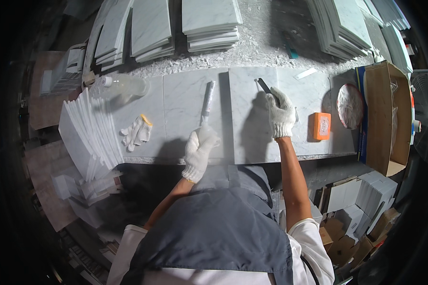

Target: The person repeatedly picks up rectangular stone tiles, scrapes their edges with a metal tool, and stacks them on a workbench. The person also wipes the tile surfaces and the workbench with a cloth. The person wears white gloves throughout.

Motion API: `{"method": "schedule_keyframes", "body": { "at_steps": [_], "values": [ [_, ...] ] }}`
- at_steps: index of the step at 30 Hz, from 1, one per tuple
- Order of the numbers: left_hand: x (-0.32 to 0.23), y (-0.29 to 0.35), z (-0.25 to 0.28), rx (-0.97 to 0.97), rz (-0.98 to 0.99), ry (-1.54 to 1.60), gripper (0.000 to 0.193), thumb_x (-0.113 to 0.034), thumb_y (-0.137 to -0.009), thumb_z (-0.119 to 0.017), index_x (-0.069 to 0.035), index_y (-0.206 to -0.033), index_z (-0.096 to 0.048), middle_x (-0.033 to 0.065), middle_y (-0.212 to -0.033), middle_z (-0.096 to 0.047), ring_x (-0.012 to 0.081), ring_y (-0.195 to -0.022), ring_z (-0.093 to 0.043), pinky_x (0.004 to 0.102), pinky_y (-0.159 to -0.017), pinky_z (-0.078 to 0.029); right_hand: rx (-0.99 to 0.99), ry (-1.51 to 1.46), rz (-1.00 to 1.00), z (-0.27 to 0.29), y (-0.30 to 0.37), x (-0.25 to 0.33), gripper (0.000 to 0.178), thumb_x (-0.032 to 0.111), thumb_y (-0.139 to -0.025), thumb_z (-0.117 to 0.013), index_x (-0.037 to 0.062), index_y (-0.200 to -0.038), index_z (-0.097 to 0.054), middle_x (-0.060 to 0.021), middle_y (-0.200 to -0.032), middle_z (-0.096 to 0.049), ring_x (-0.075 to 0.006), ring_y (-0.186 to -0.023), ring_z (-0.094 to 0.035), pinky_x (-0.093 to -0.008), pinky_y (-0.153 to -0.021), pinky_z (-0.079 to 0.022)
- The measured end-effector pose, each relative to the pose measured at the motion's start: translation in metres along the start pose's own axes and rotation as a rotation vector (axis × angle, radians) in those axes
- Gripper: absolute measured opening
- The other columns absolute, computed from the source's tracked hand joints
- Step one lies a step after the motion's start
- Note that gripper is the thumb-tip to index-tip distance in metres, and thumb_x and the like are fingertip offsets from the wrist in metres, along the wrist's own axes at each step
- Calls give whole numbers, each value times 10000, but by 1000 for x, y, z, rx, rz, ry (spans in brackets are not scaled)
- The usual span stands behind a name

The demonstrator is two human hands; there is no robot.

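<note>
White knitted gloves cover both my hands. My left hand (199, 151) is over the front of the marble-topped bench, its fingers smeared by motion. Just beyond its fingertips lies a slim white tube (208, 97) with a translucent lower end; whether the hand touches it, I cannot tell. Closed around a slim dark tool (263, 85), my right hand (281, 113) is above the marble slab (249, 128) to the right. One black end of the tool sticks out past the fingers, and a grey edge shows by the palm. The tool's exact kind is hidden.
Stacked marble slabs (211, 21) line the back. Upright white tiles (88, 133), a clear bottle (128, 85) and a loose glove (138, 132) are at left. On the right are an orange box (322, 126), a round whitish dish (350, 106) and an open cardboard box (387, 118).
</note>
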State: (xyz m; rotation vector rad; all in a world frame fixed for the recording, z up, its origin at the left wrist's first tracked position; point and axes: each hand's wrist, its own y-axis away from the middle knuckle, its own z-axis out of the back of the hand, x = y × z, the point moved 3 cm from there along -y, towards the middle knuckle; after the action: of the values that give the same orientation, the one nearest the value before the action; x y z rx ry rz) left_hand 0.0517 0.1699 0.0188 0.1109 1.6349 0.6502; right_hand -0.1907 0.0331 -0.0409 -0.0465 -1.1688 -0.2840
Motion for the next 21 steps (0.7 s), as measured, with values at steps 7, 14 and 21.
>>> {"method": "schedule_keyframes", "body": {
  "at_steps": [7,14,21],
  "values": [
    [1,-3,5,-9,34,37,332,-84,-963,-691,13,-1248,-551,92,-1077,-682,172,-948,-710,326,-873,-600,-114,-90,87,3,7,6,293,112,-987,-695,6,-1259,-704,-87,-1122,-759,-139,-897,-704,-278,-834,-565],
    [2,-7,-1,18,22,-12,376,-101,-938,-727,9,-1257,-563,70,-1073,-675,140,-954,-684,295,-863,-579,85,-227,-159,-3,-5,6,325,110,-1010,-649,43,-1327,-682,-72,-1214,-744,-106,-975,-685,-249,-831,-552],
    [-1,-7,-7,34,27,15,415,-101,-919,-744,16,-1269,-555,76,-1076,-669,138,-965,-670,300,-867,-579,111,332,83,-11,-12,16,307,115,-999,-606,160,-1276,-730,-119,-1039,-760,-241,-834,-717,-336,-765,-559]
  ]
}}
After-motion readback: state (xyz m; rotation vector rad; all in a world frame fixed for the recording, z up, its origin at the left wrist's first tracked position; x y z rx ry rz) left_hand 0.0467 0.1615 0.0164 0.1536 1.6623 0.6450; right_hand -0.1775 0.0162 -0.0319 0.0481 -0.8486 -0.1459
